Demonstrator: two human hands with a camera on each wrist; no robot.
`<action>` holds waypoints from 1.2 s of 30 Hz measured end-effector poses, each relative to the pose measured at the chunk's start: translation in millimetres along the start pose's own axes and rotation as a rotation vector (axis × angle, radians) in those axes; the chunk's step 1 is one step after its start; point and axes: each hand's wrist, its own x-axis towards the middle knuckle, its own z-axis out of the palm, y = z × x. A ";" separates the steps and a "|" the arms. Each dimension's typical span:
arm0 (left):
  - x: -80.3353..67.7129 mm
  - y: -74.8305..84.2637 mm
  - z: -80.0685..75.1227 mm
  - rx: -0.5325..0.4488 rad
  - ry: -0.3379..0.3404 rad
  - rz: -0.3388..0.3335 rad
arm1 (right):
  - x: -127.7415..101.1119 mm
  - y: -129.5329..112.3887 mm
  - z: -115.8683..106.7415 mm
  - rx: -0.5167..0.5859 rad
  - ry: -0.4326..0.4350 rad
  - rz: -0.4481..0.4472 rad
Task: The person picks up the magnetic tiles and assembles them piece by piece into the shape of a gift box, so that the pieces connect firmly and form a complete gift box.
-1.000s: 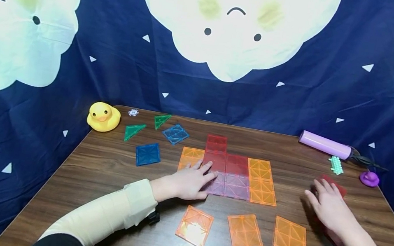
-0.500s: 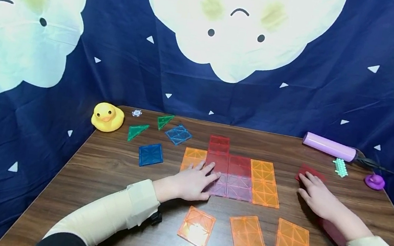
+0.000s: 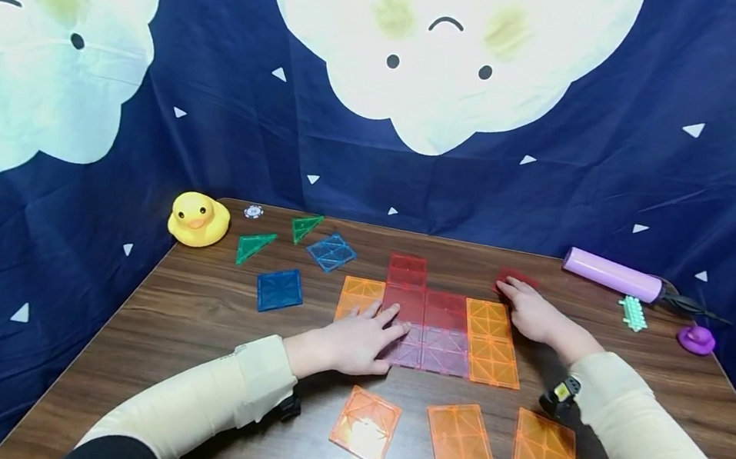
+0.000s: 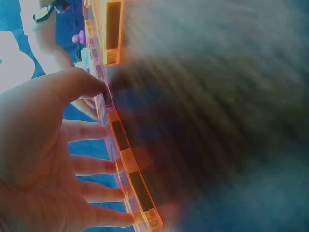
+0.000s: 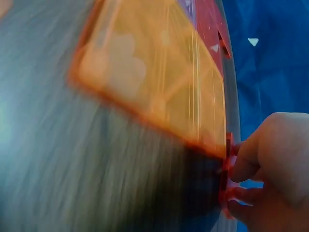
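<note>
While left hand lies flat on joined tiles, right hand fingers pinch red tile, just right of tiles' far edge.

Duck lies far left; tube far right; tiles between.

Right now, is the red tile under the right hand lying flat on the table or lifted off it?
Cannot tell. The red tile sits low beside the orange tiles, but the right hand covers most of it; its fingers curl round its edge.
</note>
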 end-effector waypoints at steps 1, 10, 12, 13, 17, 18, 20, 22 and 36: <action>-0.1 0.1 -0.5 0.000 0.001 0.001 | 5.3 -3.2 0.5 0.009 -0.011 0.005; -0.1 1.2 -2.3 -0.002 0.003 -0.004 | 37.0 -32.3 11.3 -0.020 -0.038 -0.050; 0.3 1.0 -2.4 -0.002 0.001 -0.005 | 40.6 -39.3 13.6 -0.029 -0.050 -0.065; 0.5 0.8 -2.3 -0.002 0.000 -0.006 | 42.0 -43.2 14.4 -0.028 -0.057 -0.067; 1.0 0.7 -1.8 0.007 0.000 -0.007 | 47.7 -54.4 20.2 -0.033 -0.080 -0.080; 1.1 0.8 -1.5 0.012 0.001 -0.006 | 48.5 -56.5 21.8 -0.034 -0.083 -0.082; 1.2 1.1 -1.0 0.017 0.003 -0.004 | 49.7 -59.4 25.1 -0.039 -0.086 -0.089; 1.2 1.4 -0.7 0.018 0.006 -0.003 | 50.3 -61.4 28.3 -0.042 -0.086 -0.094; 1.4 0.8 -0.9 0.008 0.011 0.002 | 48.1 -64.4 29.0 0.003 -0.097 -0.113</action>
